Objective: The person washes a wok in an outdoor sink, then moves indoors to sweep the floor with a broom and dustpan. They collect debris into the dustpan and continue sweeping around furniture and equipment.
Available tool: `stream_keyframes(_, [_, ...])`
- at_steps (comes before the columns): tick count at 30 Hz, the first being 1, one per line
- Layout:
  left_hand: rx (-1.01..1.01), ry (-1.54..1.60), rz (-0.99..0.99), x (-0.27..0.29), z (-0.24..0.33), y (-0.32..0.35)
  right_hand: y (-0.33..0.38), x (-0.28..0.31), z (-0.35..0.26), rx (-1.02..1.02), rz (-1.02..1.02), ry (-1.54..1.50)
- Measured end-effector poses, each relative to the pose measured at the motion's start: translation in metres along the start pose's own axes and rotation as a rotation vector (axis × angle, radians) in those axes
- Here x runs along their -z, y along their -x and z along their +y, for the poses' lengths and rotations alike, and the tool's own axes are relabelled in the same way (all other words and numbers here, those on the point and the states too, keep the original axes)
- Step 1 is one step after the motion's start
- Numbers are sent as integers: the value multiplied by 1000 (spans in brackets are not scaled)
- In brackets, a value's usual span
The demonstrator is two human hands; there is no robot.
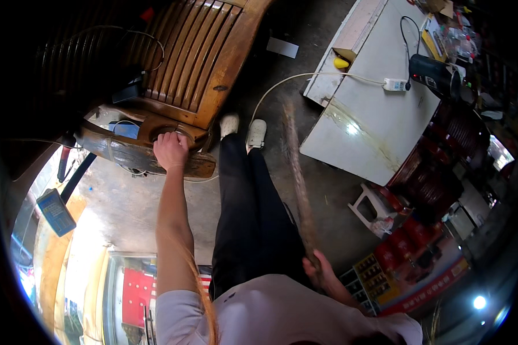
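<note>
My left hand [171, 150] rests at the wooden bench's armrest, over the edge of a round recess [162, 131]. Its fingers are curled down, and what they hold, if anything, is hidden. In my right hand [321, 270], low and to the right by my hip, is one end of a long rough brown stick [298, 178]. The stick slants up and away over the floor, its far end paler, frayed-looking and blurred. Beside my left hand, a blue object [125, 129] shows in an opening of the armrest.
The slatted wooden bench [193, 57] stands ahead on the left. A white table [362, 132] to the right bears a power strip [395, 85] and a black cylindrical appliance [431, 75]. A pale cable [282, 83] hangs from table to floor. A white stool [374, 210] stands near the right.
</note>
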State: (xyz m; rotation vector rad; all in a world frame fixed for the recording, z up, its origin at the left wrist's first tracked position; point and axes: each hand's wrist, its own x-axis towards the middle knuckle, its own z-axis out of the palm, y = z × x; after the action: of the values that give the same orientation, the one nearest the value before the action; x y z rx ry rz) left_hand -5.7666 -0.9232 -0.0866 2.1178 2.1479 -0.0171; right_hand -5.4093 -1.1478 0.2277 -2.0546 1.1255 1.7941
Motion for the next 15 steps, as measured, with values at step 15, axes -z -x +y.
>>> stream_keyframes(15, [-50, 102, 37, -1, 10, -5, -338, -203, -260, 1430, 3, 50])
